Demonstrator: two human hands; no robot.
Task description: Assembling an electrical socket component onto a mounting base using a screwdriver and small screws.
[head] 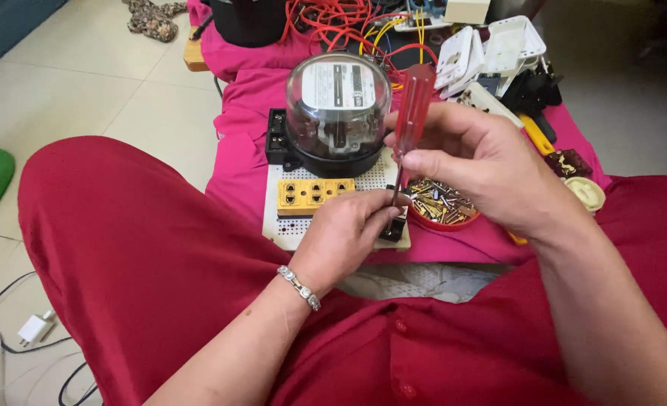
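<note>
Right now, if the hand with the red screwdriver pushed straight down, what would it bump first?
Probably the small black part on the white board, pinched by the left hand. The right hand aims the screwdriver at it.

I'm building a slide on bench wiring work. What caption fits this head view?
Right hand drives a red-handled screwdriver into a small black part steadied by the left hand.

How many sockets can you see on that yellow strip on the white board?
3, in a row along the yellow socket strip: left end, middle, right end. The left hand sits just right of it, possibly hiding more.
</note>
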